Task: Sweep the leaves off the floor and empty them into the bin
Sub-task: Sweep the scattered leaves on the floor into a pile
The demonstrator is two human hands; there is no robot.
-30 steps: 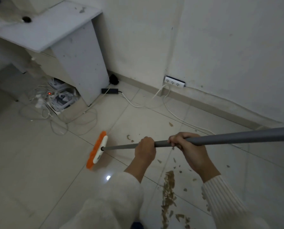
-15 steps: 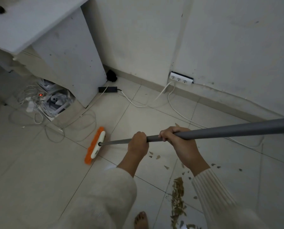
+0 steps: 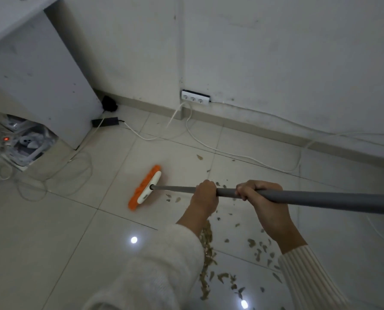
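Orange-bristled plastic broom head (image 3: 145, 187) on pale tiled floor (image 3: 52, 242), centre. Its grey metal handle (image 3: 320, 199) runs out to 3 o'clock. Dry brown leaf scraps (image 3: 206, 249) at 5 o'clock of the head. White wall socket strip (image 3: 195, 99) at 1 o'clock. Black power adapter (image 3: 106, 121) at 11, beside white desk panel (image 3: 41, 81). Tangle of white cables (image 3: 23, 148) at 10.

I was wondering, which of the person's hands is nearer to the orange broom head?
Left. The left hand grips the handle lower down, closest to the broom head; the right hand grips it further up, on the far side of the left.
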